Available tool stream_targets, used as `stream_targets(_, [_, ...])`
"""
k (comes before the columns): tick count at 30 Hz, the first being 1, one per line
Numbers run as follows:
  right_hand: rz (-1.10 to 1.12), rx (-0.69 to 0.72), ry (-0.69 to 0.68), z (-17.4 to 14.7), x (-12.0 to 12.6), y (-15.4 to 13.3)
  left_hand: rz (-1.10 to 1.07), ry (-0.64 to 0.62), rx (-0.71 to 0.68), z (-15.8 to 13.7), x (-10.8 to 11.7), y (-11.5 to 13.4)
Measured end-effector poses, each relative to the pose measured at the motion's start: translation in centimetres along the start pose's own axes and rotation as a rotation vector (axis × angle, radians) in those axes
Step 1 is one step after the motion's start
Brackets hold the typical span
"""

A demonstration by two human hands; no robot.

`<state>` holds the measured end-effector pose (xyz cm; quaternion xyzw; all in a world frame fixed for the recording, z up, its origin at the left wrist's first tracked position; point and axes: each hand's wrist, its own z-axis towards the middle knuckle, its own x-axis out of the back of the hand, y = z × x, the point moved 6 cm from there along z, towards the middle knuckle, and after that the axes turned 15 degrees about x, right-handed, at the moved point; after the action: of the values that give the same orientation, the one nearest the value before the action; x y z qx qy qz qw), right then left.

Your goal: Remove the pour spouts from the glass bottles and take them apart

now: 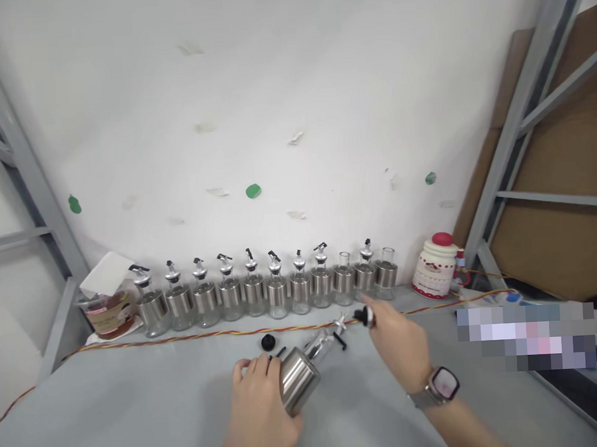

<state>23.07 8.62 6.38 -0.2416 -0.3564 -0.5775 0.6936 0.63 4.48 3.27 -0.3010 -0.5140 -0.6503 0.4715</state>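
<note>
My left hand [262, 402] is wrapped round a glass oil bottle with a steel sleeve [300, 378], tilted so its open neck points up and to the right. In my right hand [395, 335] is a pourer stopper [366, 316] with a black plug and a silver collar, apart from the bottle's neck. Just past the neck lies a silver pourer part [340, 321] with a black lever [340, 341] beside it. A black cap [268, 342] rests on the table behind my left hand.
Several similar bottles [229, 290] line the wall, most with pourers, two with bare necks. A tub [108, 317] stands left, a white jar with a red lid [432, 270] right. A twisted red-yellow wire [209, 333] crosses the table. Grey metal frames [504, 139] flank both sides.
</note>
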Motion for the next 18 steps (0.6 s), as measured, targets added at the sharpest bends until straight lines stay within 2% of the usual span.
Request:
stream_targets(2, [0.169,-0.144,0.044,0.3,-0.1,1.9,-0.084,-0.046,0.035,0.2,-0.2,-0.2])
stream_targets(4, [0.468,-0.223,0.012,0.3,-1.3,2.0,-0.254,-0.139,0.075,0.4,-0.5,-0.3])
stream_targets(5, [0.645,-0.242,-0.039,0.2,-2.2,1.2,-0.379,-0.224,0.091,0.4,-0.8,-0.2])
stream_targets(7, [0.809,-0.217,-0.125,-0.5,-3.5,-1.4,-0.693,-0.445,0.126,0.0,-1.5,0.4])
stream_targets(9, [1.073,-0.14,-0.146,-1.4,-4.1,-4.7,-0.998,-0.662,0.19,-0.7,-2.1,1.2])
stream_targets(11, [1.264,-0.043,-0.194,-2.6,-4.2,-7.6,-1.22,-0.812,0.286,-1.3,-2.6,1.8])
stream_targets(14, [1.375,0.038,-0.311,-3.9,-4.0,-9.8,-1.424,-0.948,0.398,-1.9,-2.8,2.2])
stream_targets(18, [1.208,0.086,-0.396,-4.1,-3.4,-9.6,-1.577,-1.007,0.548,-1.6,-3.1,1.3])
